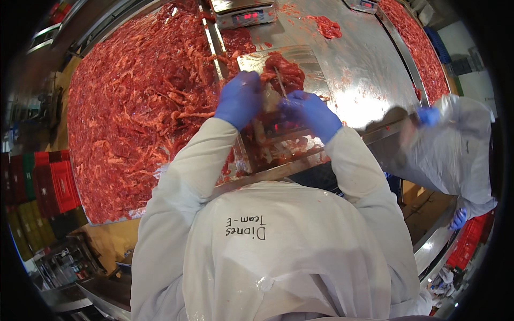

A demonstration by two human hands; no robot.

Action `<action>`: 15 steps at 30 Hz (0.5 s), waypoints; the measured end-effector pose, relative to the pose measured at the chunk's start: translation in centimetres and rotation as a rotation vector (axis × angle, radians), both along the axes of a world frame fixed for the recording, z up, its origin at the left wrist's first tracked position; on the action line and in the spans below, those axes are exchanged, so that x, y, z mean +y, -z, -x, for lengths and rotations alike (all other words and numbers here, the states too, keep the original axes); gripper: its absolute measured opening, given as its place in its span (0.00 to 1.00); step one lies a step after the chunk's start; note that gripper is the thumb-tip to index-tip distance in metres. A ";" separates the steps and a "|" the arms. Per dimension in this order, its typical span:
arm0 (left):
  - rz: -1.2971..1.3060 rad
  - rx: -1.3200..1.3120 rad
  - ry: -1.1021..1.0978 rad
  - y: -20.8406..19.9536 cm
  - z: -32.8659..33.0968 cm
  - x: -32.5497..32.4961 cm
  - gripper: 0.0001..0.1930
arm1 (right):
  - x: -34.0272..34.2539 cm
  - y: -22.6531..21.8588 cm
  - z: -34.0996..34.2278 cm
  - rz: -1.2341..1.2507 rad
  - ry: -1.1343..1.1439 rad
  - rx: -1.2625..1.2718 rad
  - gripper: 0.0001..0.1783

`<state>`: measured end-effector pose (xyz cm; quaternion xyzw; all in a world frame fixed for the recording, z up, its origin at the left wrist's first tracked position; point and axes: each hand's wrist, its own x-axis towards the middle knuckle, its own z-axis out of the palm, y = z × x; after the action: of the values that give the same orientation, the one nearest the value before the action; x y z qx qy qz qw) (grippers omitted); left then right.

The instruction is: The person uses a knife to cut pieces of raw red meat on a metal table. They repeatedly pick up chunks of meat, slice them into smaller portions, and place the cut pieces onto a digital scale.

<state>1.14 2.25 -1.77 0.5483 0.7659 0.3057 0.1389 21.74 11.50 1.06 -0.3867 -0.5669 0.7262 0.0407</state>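
Observation:
Dark red meat strips (286,72) lie heaped on the metal plate (317,63) of a bench scale, whose red display glows below my hands. My right hand (316,115), in a blue glove, is closed around the lower end of a thin, pale blade-like thing (280,83) that points up across the meat. Its exact kind is hard to tell. My left hand (238,101), also blue-gloved, is close to the left side of the heap. Its fingers are curled and smeared by motion, so what they hold is unclear.
A large bed of raw meat (134,112) fills the left, behind a metal divider (211,40). Another scale (246,16) stands at the far side. A loose meat piece (326,27) lies on the steel table (364,69). At right works another person (450,144) in white.

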 end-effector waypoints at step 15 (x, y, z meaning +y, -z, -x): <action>0.137 -0.886 -0.067 -1.0 1.9 -8.6 0.04 | -4.4 3.9 -1.1 0.308 -0.028 0.177 0.14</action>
<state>-0.72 -6.32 -0.78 0.3287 0.6683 0.4639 0.4797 22.85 7.12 -2.88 -0.3151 -0.4486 0.8361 0.0209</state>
